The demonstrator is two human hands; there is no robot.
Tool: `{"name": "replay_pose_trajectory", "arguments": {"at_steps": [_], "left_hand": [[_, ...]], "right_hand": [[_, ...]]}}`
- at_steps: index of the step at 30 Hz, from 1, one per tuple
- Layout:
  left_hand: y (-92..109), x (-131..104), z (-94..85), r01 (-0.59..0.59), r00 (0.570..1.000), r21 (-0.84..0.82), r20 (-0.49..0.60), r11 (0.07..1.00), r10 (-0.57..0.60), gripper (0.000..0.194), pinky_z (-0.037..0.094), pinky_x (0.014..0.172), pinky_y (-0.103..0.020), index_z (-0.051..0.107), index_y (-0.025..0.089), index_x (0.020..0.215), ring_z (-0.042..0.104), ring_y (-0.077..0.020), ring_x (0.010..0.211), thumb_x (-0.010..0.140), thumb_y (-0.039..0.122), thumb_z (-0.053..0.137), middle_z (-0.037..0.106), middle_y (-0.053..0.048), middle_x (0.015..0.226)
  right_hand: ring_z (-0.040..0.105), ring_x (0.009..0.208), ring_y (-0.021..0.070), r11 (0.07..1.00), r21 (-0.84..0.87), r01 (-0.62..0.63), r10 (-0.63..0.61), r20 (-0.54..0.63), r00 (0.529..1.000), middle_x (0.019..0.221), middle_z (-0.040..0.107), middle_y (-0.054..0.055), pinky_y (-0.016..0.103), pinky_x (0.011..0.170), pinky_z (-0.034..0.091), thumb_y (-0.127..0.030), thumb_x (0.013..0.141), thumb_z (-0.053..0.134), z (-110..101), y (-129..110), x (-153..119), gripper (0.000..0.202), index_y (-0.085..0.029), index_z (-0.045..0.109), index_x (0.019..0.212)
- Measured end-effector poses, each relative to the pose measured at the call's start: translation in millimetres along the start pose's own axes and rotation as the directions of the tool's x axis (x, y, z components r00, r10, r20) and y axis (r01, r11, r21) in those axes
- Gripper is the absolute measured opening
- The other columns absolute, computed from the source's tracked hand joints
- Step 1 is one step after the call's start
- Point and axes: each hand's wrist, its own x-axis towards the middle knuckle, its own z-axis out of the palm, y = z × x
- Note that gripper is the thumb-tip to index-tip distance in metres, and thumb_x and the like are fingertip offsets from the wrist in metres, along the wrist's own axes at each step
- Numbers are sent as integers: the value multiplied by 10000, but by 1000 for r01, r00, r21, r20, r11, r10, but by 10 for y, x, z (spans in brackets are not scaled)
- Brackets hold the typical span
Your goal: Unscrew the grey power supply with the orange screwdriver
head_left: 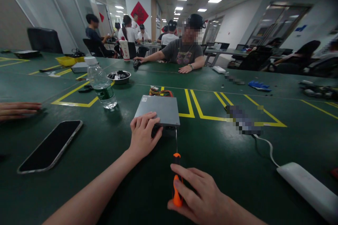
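Note:
A flat grey metal box (161,108) lies on the green table, with a bundle of coloured wires (161,92) at its far side. My left hand (144,133) rests over its near left corner, fingers on the top and thumb against the near face. An orange and black screwdriver (177,190) is held by my right hand (196,191), its fingers around the handle. The screwdriver's shaft points away from me, and its tip meets the near face of the box close to the right corner.
Left of the box are a water bottle (104,88), a metal bowl (119,77) and a phone (51,146). Another person's hand (19,110) is at the left edge. On the right lie a white power bank (307,191) and its cable. A person (182,51) sits opposite.

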Motion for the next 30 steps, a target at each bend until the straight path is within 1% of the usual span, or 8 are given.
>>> {"name": "replay_pose_trajectory", "arguments": {"at_steps": [3,7,9,13,16,21,26,30], "left_hand": [[-2,-4,4,-3,1000,4,-3,1000,3,215,281,900,-424,497,256,1016,489,-228,1109,809,297,538,572,-54,1164],[-11,-7,7,1,1000,4,1,1000,-1,223,282,899,-424,494,256,1019,483,-230,1118,805,297,541,567,-56,1170],[-12,-6,6,1,1000,0,2,1000,-1,224,283,900,-424,493,258,1021,481,-229,1121,806,296,539,565,-56,1172],[-4,0,-1,4,1000,-12,0,1000,-4,209,283,903,-426,496,260,1014,482,-229,1120,811,294,529,566,-58,1170],[0,5,-7,13,1000,-24,5,1000,-13,208,283,903,-429,502,255,1010,484,-234,1118,807,291,531,568,-59,1170],[4,9,-19,11,1000,-22,14,1000,-11,205,280,908,-431,503,257,1012,480,-232,1123,811,289,528,567,-57,1175],[10,3,-17,19,1000,-29,13,999,-19,203,275,914,-423,509,250,1009,483,-225,1122,811,287,532,566,-51,1178],[11,1,-15,18,1000,-35,5,999,-18,196,273,915,-418,510,246,1006,483,-221,1124,815,288,526,570,-53,1171]], "right_hand": [[642,823,160,999,21,-49,48,31,998,1000,649,161,268,746,514,-324,899,469,0,-10,1,227,-117,556,928],[619,939,198,999,21,-29,26,152,988,1050,631,163,286,720,524,-339,915,386,-27,-30,53,309,-137,547,1084],[628,907,190,1000,1,-8,7,129,992,1019,642,164,279,704,522,-306,907,402,-27,-34,67,277,-136,564,1054],[646,749,154,1000,-8,13,-13,-15,1000,946,668,154,259,660,519,-262,864,494,-4,-21,32,166,-120,564,914],[653,747,168,999,3,39,-39,-61,997,940,670,162,274,660,525,-256,848,511,2,-4,0,159,-114,538,914],[656,786,175,994,63,85,-83,-33,996,969,662,171,287,698,535,-244,882,462,15,-5,62,178,-99,518,968],[658,800,180,997,51,55,-54,-11,998,983,660,170,290,694,542,-247,906,419,54,-13,126,196,-102,503,1005],[656,801,168,997,39,65,-64,-23,998,977,663,160,274,700,538,-249,912,411,57,-9,133,197,-104,500,1011]]}}
